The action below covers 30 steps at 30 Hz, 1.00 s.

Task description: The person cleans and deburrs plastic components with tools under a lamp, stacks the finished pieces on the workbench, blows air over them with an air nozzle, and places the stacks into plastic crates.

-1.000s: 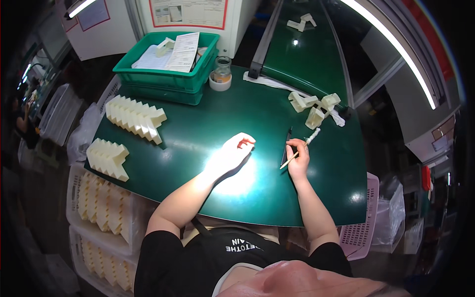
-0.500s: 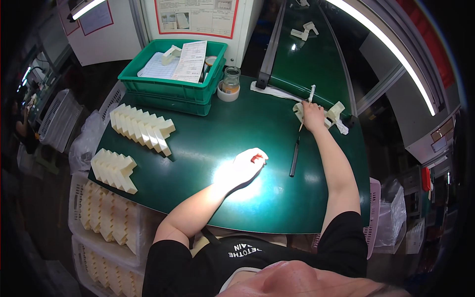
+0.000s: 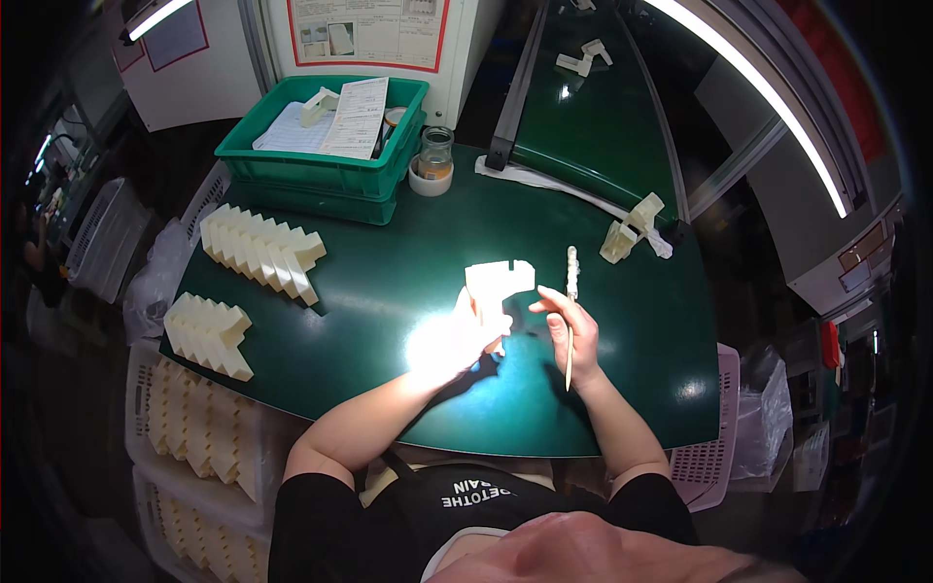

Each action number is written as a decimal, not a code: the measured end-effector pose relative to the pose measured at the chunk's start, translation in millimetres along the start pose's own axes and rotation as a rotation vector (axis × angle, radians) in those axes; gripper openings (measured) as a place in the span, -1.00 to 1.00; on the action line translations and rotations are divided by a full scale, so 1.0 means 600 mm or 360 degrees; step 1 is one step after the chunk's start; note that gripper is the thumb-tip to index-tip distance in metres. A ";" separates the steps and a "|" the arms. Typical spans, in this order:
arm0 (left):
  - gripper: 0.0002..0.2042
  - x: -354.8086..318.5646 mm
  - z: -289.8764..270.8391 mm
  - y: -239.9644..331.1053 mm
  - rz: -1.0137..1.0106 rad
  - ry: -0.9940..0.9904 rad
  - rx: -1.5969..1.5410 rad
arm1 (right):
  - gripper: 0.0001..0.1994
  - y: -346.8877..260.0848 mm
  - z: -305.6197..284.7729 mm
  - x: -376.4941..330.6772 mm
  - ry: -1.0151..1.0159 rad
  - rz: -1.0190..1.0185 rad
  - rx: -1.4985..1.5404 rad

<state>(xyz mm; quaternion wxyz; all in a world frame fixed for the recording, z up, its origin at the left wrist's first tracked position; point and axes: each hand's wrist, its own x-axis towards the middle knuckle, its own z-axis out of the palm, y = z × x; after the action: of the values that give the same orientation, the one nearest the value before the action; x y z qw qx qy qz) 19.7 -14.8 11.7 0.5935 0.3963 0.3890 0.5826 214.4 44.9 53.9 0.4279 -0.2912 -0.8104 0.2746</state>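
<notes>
Held piece: one cream piece [image 3: 498, 282] is held above the near middle of the green table [image 3: 389, 282]; in the earlier pictures the left hand is seen without it.
Far-right cluster: fewer parts [image 3: 632, 228] are seen by the belt's end than before; the left one is gone, so the held piece is judged to be taken from there.
Meaning for the work: a single piece and the stick are now brought close together, one to each hand.
Left hand [image 3: 462, 335]: its fingers are closed around the piece; the exact grip is washed out by glare.
Right hand [image 3: 575, 335]: the stick is pinched between thumb and curled fingers, and the fingertips are pointed left, near the piece, with contact not clearly shown.
Stick [image 3: 570, 369]: one, its white-wrapped end turned to the far side.
Table rows: two, a far one [image 3: 260, 251] of roughly seven pieces and a near one [image 3: 208, 335] of about five; merged edges leave both counts unsure.
Belt [image 3: 603, 117]: two cream parts are carried, one [image 3: 585, 58] plain, one [image 3: 583, 5] cut off by the far edge.
Green bins [image 3: 292, 173]: two, stacked at far left.
Jar [image 3: 436, 154]: one, set in a white holder.
</notes>
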 end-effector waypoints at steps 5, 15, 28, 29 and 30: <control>-0.51 0.002 0.007 -0.014 -0.0110 -0.0072 -0.0286 | -0.36 0.048 0.008 -0.031 0.0310 0.0051 0.0285; -0.70 0.013 0.000 -0.031 -0.0074 -0.0053 -0.0211 | -0.36 0.053 -0.012 -0.025 0.0278 -0.0144 0.0036; -0.41 0.017 -0.007 -0.059 0.0285 0.0083 0.0713 | -0.57 0.001 0.016 -0.024 0.0125 -0.0225 0.0192; -0.41 0.018 -0.012 -0.060 0.0288 0.0084 0.0715 | -0.59 0.009 0.013 -0.020 0.0227 -0.0050 0.0158; -0.41 0.018 -0.017 -0.062 0.0206 0.0078 0.0719 | -0.59 0.016 0.009 -0.023 0.0221 0.0046 0.0245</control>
<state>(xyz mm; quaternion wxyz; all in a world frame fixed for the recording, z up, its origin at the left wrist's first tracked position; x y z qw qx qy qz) 24.9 -3.8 -26.3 0.4415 0.5289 0.4976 0.5270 218.5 40.4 37.4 0.5001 -0.2874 -0.7511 0.3213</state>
